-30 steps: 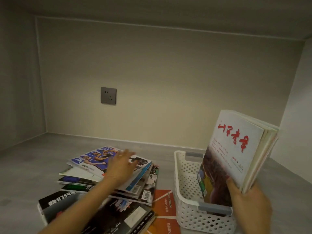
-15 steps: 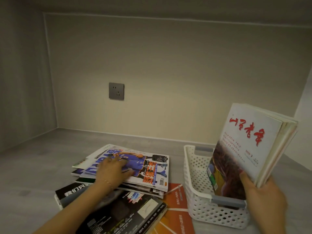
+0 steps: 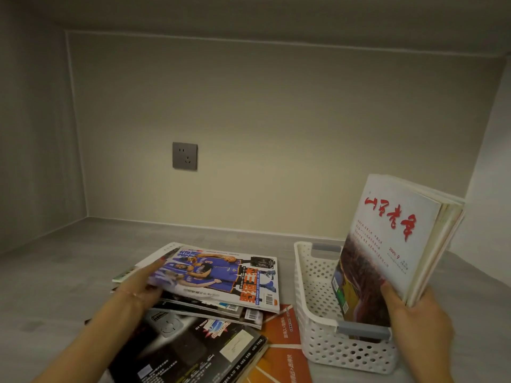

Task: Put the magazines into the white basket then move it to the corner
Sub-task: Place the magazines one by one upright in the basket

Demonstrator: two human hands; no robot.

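A white perforated basket with grey handles stands on the grey shelf at the right. My right hand grips a bundle of magazines, white cover with red script, standing upright in the basket's right side. At the left lies a loose pile of magazines. Its top one, a basketball magazine with players in blue, is lifted at its left edge by my left hand, whose fingers are curled under it. A black magazine and an orange magazine lie nearest me.
A grey wall socket sits on the back wall. Grey side walls close the shelf at left and right. The bare shelf floor stretches to the back left corner.
My left hand slid from the top of the pile to its left edge and took hold of the basketball magazine, tipping that edge up. My right hand keeps the upright bundle in the basket.
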